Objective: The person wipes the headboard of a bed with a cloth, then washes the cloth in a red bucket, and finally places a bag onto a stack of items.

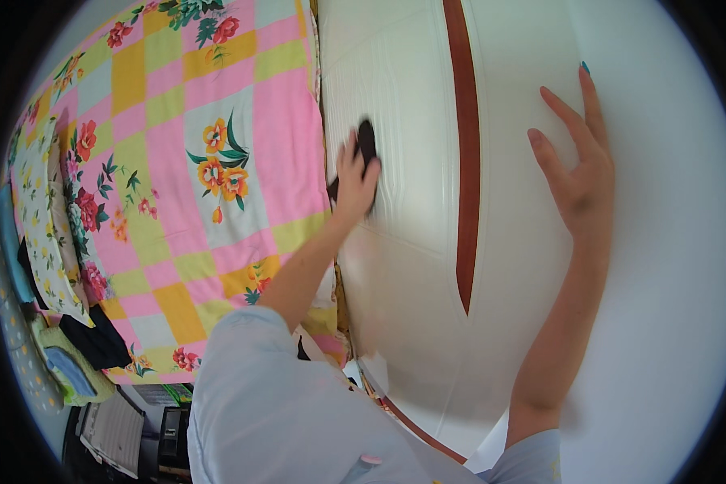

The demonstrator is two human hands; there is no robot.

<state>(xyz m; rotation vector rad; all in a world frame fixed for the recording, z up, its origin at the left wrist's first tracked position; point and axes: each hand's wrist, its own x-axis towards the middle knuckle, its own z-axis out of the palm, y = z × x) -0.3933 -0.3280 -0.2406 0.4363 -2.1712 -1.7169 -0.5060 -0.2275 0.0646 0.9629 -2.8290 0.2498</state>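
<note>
My left hand (357, 184) is pressed over a black object (368, 142), perhaps a cloth or a brush, lying against a glossy white panel (411, 199) with moulded ridges; the hand is blurred. Its thumb and fingers wrap around the black piece, right beside the edge of a bed. On the other side of a reddish-brown strip (467, 151) set in the panel, my right hand (581, 163) is spread with its fingers apart, holding nothing. It is over a plain white surface (653, 242); whether it touches this cannot be told.
A bed with a pink, yellow and green floral cover (169, 145) fills the left. A lemon-print pillow (51, 230), dark clothing (97, 339) and a folded green towel (91, 387) lie at its far side. Dark furniture (172, 435) stands at the lower left.
</note>
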